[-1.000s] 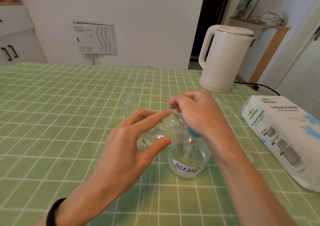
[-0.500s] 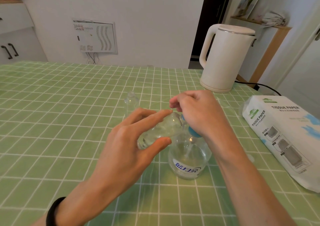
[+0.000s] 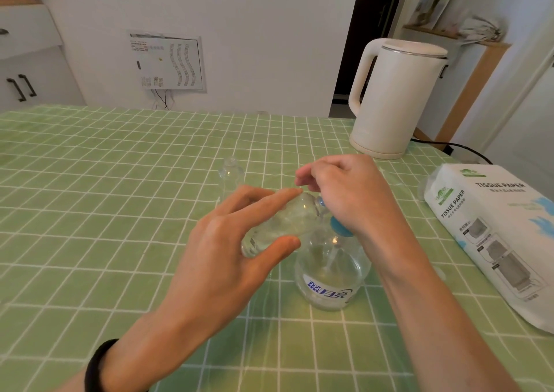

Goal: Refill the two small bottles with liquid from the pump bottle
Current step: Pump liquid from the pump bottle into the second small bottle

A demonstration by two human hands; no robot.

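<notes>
From my station I see the left hand (image 3: 227, 259) gripping a small clear plastic bottle (image 3: 281, 223), its fingers spread over the upper side and its thumb underneath, clamped on the body. The bottle is held off the table, tilted with its mouth to the right, just beside a blue nozzle (image 3: 320, 203); the right hand (image 3: 344, 193) sits over the top of a round clear pump bottle with a blue collar (image 3: 329, 265), its fingers curled close together; the pump head is hidden beneath it, so I cannot tell whether they grip anything. The pump bottle stands upright on a green checked tablecloth (image 3: 120, 211), showing a white label with blue lettering; a second small clear bottle (image 3: 230, 172) stands upright just beyond the left fingertips, apart from both hands; a white electric kettle (image 3: 395, 97) stands at the far right; a white pack of tissue paper (image 3: 494, 226) lies along the right edge; a black band (image 3: 96, 364) circles the left wrist.
</notes>
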